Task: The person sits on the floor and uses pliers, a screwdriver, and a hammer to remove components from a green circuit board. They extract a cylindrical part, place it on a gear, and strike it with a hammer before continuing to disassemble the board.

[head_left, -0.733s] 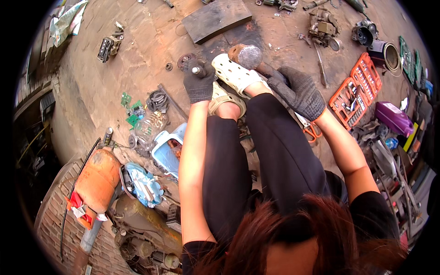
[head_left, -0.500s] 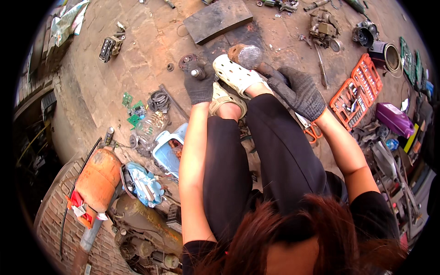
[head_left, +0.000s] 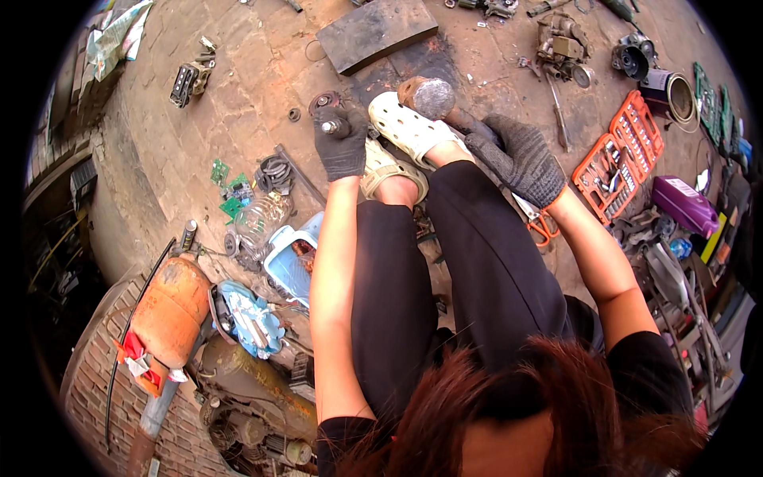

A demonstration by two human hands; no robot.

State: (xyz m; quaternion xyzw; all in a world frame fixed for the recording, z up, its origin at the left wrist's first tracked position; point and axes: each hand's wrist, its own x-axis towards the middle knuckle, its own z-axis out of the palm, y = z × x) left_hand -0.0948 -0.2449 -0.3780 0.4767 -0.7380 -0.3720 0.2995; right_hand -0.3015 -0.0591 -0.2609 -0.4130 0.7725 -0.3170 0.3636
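My left hand (head_left: pixel 342 145), in a dark knit glove, is closed on a short metal pin (head_left: pixel 331 127) beside my cream clog. A rusty round part (head_left: pixel 324 101) lies just beyond its fingers; whether they touch is unclear. My right hand (head_left: pixel 509 155), also gloved, grips the handle of a hammer (head_left: pixel 429 99) with a large worn steel head. The head is just right of the clog (head_left: pixel 397 125). My two legs stretch out between my forearms, in black trousers.
A dark metal block (head_left: pixel 373 36) lies ahead, with engine parts (head_left: pixel 564 48) farther right. An orange socket case (head_left: pixel 612 159) and purple jug (head_left: pixel 683 203) are at right. At left are a blue plastic tub (head_left: pixel 282 258), green circuit boards (head_left: pixel 234 203) and an orange cylinder (head_left: pixel 167 310).
My left hand has shifted very slightly to the left with the pin. The hammer and my right hand stay almost in place.
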